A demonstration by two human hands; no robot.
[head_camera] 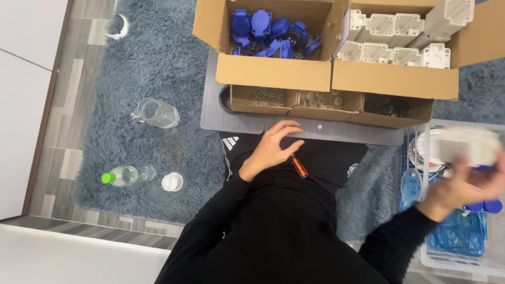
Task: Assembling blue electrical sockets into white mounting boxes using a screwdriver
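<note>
- The right hand [463, 186] holds a white plastic socket housing [465, 144] up over a white wire basket [457, 257]; both are motion-blurred, so the exact finger hold cannot be told
- The housing is a pale, boxy block, its long axis running roughly left to right, lying across the top of the fingertips
- Blue parts [486, 206] show just below that hand, inside the basket, with a blue bag [457, 234] nearer the wrist
- The left hand [271, 150] rests on the lap with fingers loosely spread and curled, holding nothing clearly; an orange-handled screwdriver [298, 166] lies just beside its palm, pointing diagonally away toward the knee
- Beyond the left fingertips sits a grey board [231, 118] bearing a low cardboard tray [315, 105] of small hardware
- Farther out, one cardboard box holds blue socket covers [271, 31], its neighbour white housings [400, 37]
- Well off to the left hand's outer side, on the grey shag rug [147, 68], lie a glass jug [155, 113], a green-capped bottle [120, 176] and a white lid [172, 182]
</note>
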